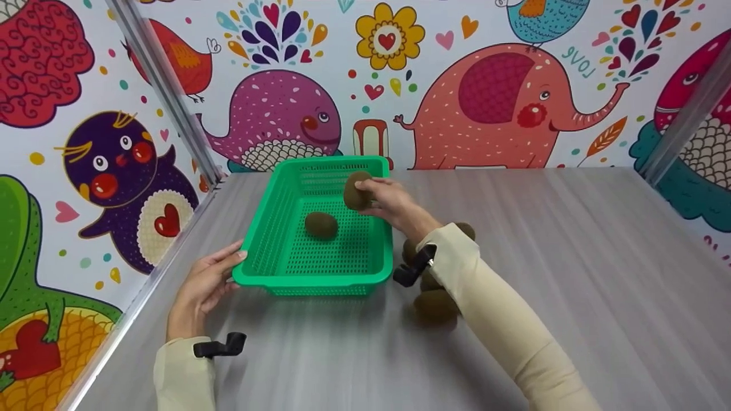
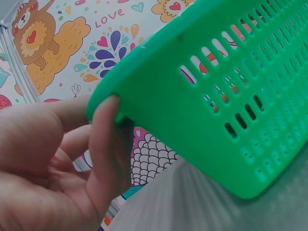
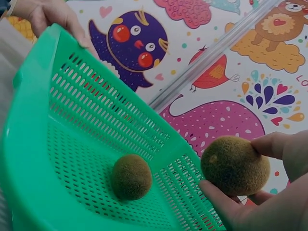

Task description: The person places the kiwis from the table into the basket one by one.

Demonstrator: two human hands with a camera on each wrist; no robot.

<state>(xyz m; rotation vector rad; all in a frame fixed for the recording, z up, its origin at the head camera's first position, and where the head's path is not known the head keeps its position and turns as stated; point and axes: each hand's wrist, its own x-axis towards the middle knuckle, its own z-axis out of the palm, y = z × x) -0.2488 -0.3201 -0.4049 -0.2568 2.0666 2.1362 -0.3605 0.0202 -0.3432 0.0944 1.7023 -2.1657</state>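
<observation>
In the center-left of the head view, a green basket point(image 1: 314, 281) stands on the gray bench point(image 1: 582, 257), its perforated walls rising to a wide lip. The left hand point(image 1: 207, 277) pinches that lip at the lower-left corner, thumb above and fingers curled beneath. The right hand point(image 1: 391, 202) reaches in over the basket's right edge, its thumb and fingers closed about a single brown kiwi point(image 1: 355, 194). This fruit is held up over the upper-right part of the basket's opening, near the rim; the right wrist view shows it raised above the basket floor.

A second kiwi point(image 1: 321, 225) lies on that floor, apart from all four walls, with bare mesh around it on every side. Further kiwis point(image 1: 436, 307) sit on the bench just right of the basket, partly hidden by the right sleeve point(image 1: 502, 314) and the black wrist camera point(image 1: 414, 267); a narrow strip of bench separates them from the basket's wall. The basket's far lip overlaps the bench's back edge in the frame, before the painted wall point(image 1: 437, 103). The bench extends widely across the right of the frame.
</observation>
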